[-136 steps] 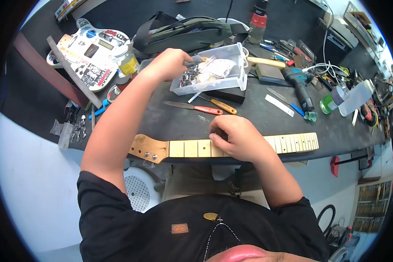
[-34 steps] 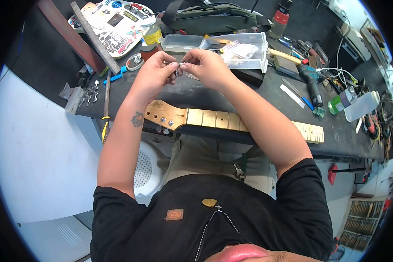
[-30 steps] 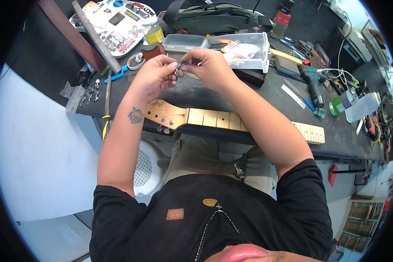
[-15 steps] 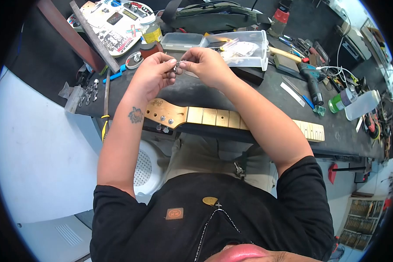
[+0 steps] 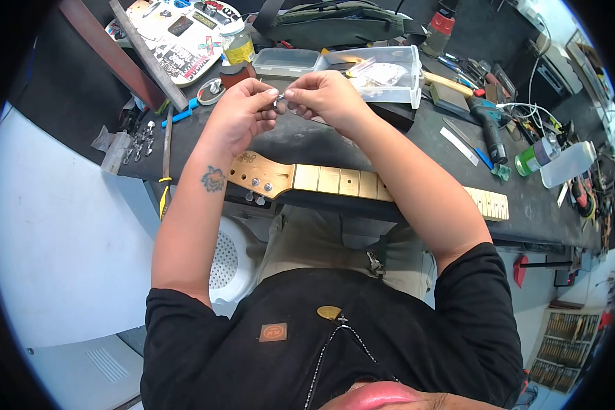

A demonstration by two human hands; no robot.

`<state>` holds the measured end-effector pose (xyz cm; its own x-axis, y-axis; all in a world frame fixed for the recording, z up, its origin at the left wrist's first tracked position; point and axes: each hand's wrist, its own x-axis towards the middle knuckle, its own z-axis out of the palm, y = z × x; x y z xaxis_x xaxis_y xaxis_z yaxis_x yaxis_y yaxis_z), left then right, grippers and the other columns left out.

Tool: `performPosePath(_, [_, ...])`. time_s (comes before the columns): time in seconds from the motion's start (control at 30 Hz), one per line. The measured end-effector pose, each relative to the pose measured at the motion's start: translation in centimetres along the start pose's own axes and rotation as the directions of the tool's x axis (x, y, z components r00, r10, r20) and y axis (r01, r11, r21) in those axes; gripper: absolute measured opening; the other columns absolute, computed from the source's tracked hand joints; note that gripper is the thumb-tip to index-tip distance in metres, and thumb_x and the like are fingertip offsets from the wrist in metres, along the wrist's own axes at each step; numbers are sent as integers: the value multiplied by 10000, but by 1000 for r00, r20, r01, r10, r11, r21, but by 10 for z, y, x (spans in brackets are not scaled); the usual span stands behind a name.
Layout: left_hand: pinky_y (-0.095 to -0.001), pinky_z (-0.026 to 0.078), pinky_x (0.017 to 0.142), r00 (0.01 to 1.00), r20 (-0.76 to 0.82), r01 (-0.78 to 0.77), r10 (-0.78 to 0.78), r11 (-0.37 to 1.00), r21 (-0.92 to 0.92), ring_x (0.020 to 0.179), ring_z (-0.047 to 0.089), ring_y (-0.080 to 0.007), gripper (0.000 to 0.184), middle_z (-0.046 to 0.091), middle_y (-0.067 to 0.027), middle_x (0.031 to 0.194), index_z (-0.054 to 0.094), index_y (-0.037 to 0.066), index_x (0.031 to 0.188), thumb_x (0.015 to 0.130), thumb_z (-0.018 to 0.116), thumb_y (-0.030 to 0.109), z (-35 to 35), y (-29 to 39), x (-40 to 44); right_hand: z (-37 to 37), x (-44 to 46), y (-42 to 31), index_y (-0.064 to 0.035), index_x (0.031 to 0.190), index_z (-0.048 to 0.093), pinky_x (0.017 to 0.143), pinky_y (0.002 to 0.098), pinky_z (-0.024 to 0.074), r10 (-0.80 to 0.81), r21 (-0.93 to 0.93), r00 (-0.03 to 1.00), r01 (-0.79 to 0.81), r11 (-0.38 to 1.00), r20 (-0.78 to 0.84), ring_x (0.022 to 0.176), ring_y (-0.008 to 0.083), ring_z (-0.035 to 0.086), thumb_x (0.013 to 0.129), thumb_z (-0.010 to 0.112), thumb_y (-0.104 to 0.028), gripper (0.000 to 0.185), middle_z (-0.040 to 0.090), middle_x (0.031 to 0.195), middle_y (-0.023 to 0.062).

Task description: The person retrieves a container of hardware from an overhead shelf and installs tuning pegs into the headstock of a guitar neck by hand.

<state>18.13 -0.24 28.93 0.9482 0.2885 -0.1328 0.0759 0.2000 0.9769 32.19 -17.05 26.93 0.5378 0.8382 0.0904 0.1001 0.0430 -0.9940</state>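
A small chrome guitar tuning peg (image 5: 279, 104) is held up over the bench, its details partly covered by fingers. My left hand (image 5: 249, 113) is closed, pinching it between thumb and fingertips. From the other side my right hand (image 5: 324, 99) is closed too, thumb and forefinger gripping its right end. Below both hands a maple guitar neck (image 5: 328, 181) lies across the front of the bench, its headstock (image 5: 256, 176) to the left. The headstock carries two fitted pegs and has bare holes beside them. My right forearm covers part of the fretboard.
Several more chrome tuning pegs (image 5: 143, 140) lie at the left. Behind my hands stand a clear plastic box (image 5: 396, 96), a shallow lidded container (image 5: 288, 63) and a glass jar (image 5: 237, 44). A drill (image 5: 488, 130) and bottles (image 5: 536, 157) are at the right.
The tuning peg has turned slightly between my fingertips. My right fingers have shifted a little to the right, while the guitar neck stays in place.
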Motion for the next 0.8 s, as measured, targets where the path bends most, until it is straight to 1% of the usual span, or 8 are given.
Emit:
performPosePath(0.1, [-263,591,671,1000,-28,12,-13,1000,-15,741,671,-96,120,724,-58,917,622,74,1067,1056,698,166,-1,4,-1,1,-2,3,13,1103,759,728,257,583,-93,-90,995,90,992,-27,762,108,677,1003,778,-158,199,751,885,44])
performPosePath(0.2, [-259,593,656,999,-52,-8,8,1000,6,732,680,-97,123,708,-41,897,624,70,1055,1051,704,163,1,8,-3,5,-4,1,12,1155,747,765,265,599,-88,50,996,90,995,-34,782,117,697,1009,773,-168,233,744,885,39])
performPosePath(0.3, [-252,591,651,996,-70,-47,54,994,94,727,679,-89,124,701,-26,885,621,83,1039,1050,709,169,5,12,-4,15,-9,-11,8,1161,732,762,265,601,70,296,985,-20,955,-158,806,111,701,1015,769,-174,237,728,891,32])
performPosePath(0.4, [-238,584,658,995,-71,-59,72,984,170,725,672,-73,136,714,-22,882,611,113,1013,1051,715,192,10,12,-5,1,-5,-7,2,1134,725,772,268,606,252,291,968,-241,926,1,834,102,696,1025,758,-178,213,716,903,34])
performPosePath(0.5, [-239,586,661,994,-82,-61,78,979,195,728,673,-72,140,704,-15,870,612,111,1007,1047,721,191,13,10,-5,1,-3,2,0,1101,722,780,276,610,116,287,993,-122,950,38,846,109,694,1010,768,-137,171,728,940,54])
performPosePath(0.6, [-235,586,663,992,-101,-50,70,981,188,724,669,-70,140,697,-9,860,613,110,1003,1046,721,189,14,12,-5,2,-3,4,2,1103,725,796,282,614,58,312,998,-55,948,1,844,121,700,985,780,-72,150,737,954,65])
performPosePath(0.7, [-225,583,651,991,-113,-53,76,980,193,716,664,-64,138,697,-10,853,615,110,999,1044,719,187,17,16,-5,3,-3,5,9,1098,730,816,291,623,51,347,999,-43,937,-16,864,138,715,952,796,-20,163,747,977,70])
performPosePath(0.8, [-213,581,627,990,-116,-62,85,979,193,702,664,-59,133,697,-9,839,620,111,1003,1038,721,190,19,20,-7,2,-3,3,14,1091,738,840,297,630,6,341,999,8,940,-39,898,153,734,938,801,-3,167,752,987,72])
